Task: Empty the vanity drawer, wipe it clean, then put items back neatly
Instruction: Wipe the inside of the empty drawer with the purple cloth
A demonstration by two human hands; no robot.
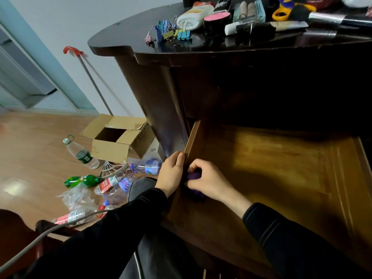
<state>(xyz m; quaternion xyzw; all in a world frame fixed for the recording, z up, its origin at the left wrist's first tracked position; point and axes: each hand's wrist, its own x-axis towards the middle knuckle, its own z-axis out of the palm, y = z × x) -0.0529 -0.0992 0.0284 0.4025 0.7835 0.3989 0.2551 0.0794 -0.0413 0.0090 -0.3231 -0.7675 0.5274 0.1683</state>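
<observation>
Drawer [271, 168] pulled out of vanity | right hand [209, 178] clutches purple cloth [194, 176] inside drawer's left corner | left hand [172, 174] grips drawer's left wall

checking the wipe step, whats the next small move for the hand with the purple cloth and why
Probably sweep the purple cloth rightward along the drawer floor. The right hand holds it bunched against the left wall, which the left hand grips; the floor is otherwise bare and mostly lies to the right.
</observation>
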